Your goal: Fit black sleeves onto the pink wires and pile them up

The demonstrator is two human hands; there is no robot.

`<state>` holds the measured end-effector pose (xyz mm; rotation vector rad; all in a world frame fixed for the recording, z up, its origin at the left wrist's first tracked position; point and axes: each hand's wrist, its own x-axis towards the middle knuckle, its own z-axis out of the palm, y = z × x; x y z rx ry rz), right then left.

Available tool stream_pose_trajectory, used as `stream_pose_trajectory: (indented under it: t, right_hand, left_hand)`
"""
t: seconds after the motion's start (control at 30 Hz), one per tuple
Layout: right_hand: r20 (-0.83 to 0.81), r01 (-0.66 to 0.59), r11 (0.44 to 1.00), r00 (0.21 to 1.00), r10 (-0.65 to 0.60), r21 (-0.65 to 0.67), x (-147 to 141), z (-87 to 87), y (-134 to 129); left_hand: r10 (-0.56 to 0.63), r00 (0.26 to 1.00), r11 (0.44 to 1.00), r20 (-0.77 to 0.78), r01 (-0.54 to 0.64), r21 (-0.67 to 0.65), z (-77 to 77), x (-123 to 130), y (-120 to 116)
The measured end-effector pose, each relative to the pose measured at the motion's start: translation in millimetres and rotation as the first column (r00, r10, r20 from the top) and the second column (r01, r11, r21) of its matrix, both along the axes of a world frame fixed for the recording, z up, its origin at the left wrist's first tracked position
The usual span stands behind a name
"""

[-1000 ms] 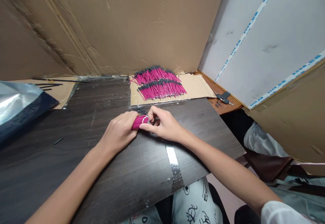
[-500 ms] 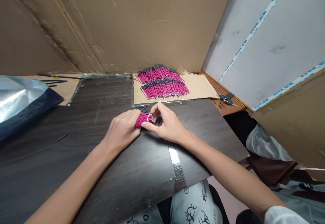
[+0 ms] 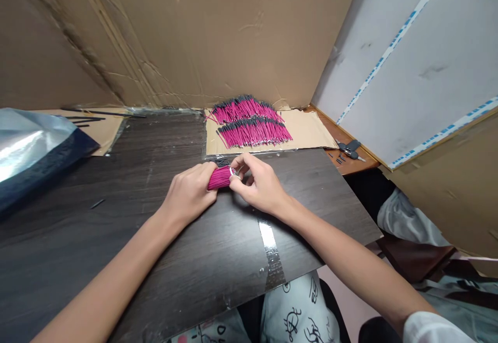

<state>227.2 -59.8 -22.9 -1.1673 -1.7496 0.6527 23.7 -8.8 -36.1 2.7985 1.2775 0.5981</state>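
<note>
A bundle of magenta wires [image 3: 220,177] sits in my left hand [image 3: 190,191], whose fingers wrap round its left end. Around the bundle's right end is a thin white band [image 3: 232,171]. My right hand [image 3: 259,183] pinches this band at the bundle's tip with thumb and fingers. Just behind the bundle, small black pieces [image 3: 222,162] lie on the dark table, partly hidden by my hands. Farther back, two rows of magenta wires with black ends [image 3: 257,133] rest on a cardboard sheet [image 3: 307,130].
A silver and dark blue bag [image 3: 42,146] lies at the left, near long black rods [image 3: 83,119]. One small black piece [image 3: 97,204] is on the dark table [image 3: 182,280]. Black-handled cutters [image 3: 350,149] lie at the right, beyond the table's edge. Cardboard walls stand behind.
My right hand has shifted slightly right along the bundle, and the white band now sits nearer the tip. More of the magenta wires shows between my hands.
</note>
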Motion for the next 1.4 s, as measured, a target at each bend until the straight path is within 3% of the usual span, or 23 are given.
stream_pose_trajectory:
  t: [0.2,0.43,0.57,0.83,0.97,1.13,1.4]
  right_hand:
    - [-0.015,0.008,1.0,1.0,-0.008,0.026,-0.2,-0.5,0.5]
    - [-0.132,-0.025,0.997,0.991,0.016,-0.069,-1.4,1.7,-0.3]
    - [-0.185,-0.032,0.998,0.983,0.02,-0.06,-0.1,3.2,-1.0]
    - [-0.021,-0.019,1.0,1.0,0.019,0.006,0.8,1.6,-1.5]
    - [-0.031,-0.017,0.999,0.999,0.018,0.039,1.2,-0.7,-1.3]
    - [-0.1,0.039,0.997,0.995,-0.032,0.073,4.8,1.2,-0.2]
    - [-0.135,0.144,0.989,0.981,-0.14,0.022,8.4,3.3,2.6]
  left_hand:
    - [0.008,1.0,1.0,0.008,-0.008,-0.009,0.6,1.0,-0.7]
    - [0.021,1.0,1.0,-0.015,-0.021,0.008,-0.7,1.2,0.1]
    - [0.026,0.999,1.0,-0.018,-0.026,-0.002,-1.6,0.4,0.5]
    - [0.042,0.999,0.999,-0.015,-0.042,-0.008,-1.2,1.2,-0.3]
    - [0.036,0.999,0.999,-0.015,-0.036,-0.021,-0.2,1.4,-0.9]
    - [0.033,0.999,0.999,-0.024,-0.033,-0.01,0.4,1.1,-1.1]
    - [-0.005,1.0,1.0,-0.009,0.005,0.022,0.5,-0.6,-1.5]
